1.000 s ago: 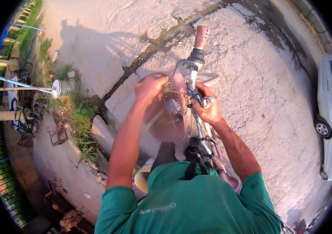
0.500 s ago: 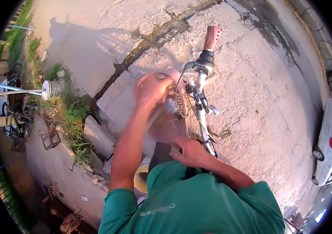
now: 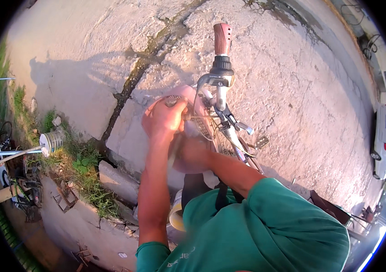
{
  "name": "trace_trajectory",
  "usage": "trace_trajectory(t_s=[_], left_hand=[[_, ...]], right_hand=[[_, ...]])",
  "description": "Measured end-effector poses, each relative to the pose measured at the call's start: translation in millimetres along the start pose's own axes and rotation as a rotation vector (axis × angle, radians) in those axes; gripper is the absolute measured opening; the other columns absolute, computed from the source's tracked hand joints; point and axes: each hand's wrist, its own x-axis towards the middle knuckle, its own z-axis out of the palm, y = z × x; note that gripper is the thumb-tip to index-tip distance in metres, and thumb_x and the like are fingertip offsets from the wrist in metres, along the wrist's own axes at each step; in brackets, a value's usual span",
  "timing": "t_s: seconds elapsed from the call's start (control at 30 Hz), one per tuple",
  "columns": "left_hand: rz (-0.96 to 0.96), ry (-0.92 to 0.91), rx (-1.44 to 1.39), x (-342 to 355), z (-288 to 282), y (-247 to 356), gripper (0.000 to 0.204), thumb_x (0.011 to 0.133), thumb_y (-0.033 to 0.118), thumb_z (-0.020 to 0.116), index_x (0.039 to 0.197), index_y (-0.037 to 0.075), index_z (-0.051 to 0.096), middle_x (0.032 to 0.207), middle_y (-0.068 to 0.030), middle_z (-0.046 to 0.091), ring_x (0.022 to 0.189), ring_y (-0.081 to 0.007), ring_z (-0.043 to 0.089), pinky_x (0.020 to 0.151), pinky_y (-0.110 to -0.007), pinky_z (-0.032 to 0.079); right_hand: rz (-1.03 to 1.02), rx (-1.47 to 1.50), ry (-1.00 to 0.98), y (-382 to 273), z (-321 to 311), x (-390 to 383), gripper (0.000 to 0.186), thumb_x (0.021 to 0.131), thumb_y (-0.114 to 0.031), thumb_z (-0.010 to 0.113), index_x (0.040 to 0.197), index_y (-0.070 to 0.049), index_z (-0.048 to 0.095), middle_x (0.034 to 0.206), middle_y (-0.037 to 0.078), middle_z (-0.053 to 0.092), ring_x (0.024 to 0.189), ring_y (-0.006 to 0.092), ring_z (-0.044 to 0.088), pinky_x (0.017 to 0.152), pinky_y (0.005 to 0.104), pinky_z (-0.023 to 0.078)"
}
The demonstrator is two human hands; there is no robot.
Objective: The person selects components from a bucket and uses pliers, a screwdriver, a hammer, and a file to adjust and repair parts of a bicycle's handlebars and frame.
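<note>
Just left of bike bar (image 3: pixel 222 97): left hand (image 3: pixel 163 120) fisted on pink cover (image 3: pixel 188 97). Right hand (image 3: pixel 190 152) nearer, below; grip can't tell. Bar's long axis points away.

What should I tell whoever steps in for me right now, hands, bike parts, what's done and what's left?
Left hand: closed on the upper rim of the pink basket at the bicycle's front, next to the handlebar.
Right hand: lower on the basket, gripping its underside; the fingers are blurred.
Bicycle stands on cracked concrete; the red-brown grip points away, the brake lever lies just beyond the basket.
Done: both hands are on the basket.
Left: I cannot tell whether it is fastened; check the mount before letting go.
</note>
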Motion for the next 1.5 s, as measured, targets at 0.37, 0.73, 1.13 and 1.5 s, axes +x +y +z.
trace_trajectory(t_s=[0.37,0.73,1.13,1.5], left_hand=[[0.014,-0.053,-0.045,14.5,-9.2,-15.1,0.023,0.094,0.023,0.075,0.099,0.001,0.071,0.077,-0.0068,0.069,0.047,-0.0142,0.059,0.037,-0.03,0.043],[0.005,-0.07,0.169,9.7,-13.5,-5.7,0.031,0.094,0.031,0.074,0.091,0.0,0.07,0.072,-0.0067,0.067,0.042,-0.0132,0.053,0.038,-0.03,0.042],[0.018,-0.12,0.082,13.6,-8.4,-13.0,0.036,0.096,0.034,0.075,0.095,-0.001,0.068,0.077,-0.0082,0.066,0.042,-0.0136,0.049,0.037,-0.033,0.041],[0.026,-0.104,0.034,17.2,-9.1,-13.0,0.036,0.096,0.037,0.073,0.09,0.002,0.069,0.068,-0.005,0.065,0.044,-0.014,0.053,0.04,-0.033,0.041]], right_hand=[[0.244,-0.008,0.205,14.5,40.7,74.3,0.03,0.097,-0.028,0.06,0.113,-0.006,0.073,0.12,0.017,0.074,0.11,0.0303,0.074,0.087,0.0466,0.061],[0.373,0.081,0.276,19.3,21.7,60.7,0.038,0.098,-0.025,0.054,0.123,-0.001,0.068,0.123,0.028,0.07,0.117,0.0407,0.069,0.101,0.0529,0.053],[0.134,1.02,0.171,-72.3,-80.5,-240.8,0.058,0.101,-0.014,0.054,0.157,-0.006,0.042,0.107,0.01,0.069,0.079,0.0146,0.061,0.072,0.0293,0.052],[0.041,0.859,0.521,-20.1,-86.3,-354.1,0.057,0.103,-0.01,0.05,0.159,-0.007,0.04,0.089,0.007,0.068,0.083,0.0188,0.065,0.081,0.0356,0.054]])
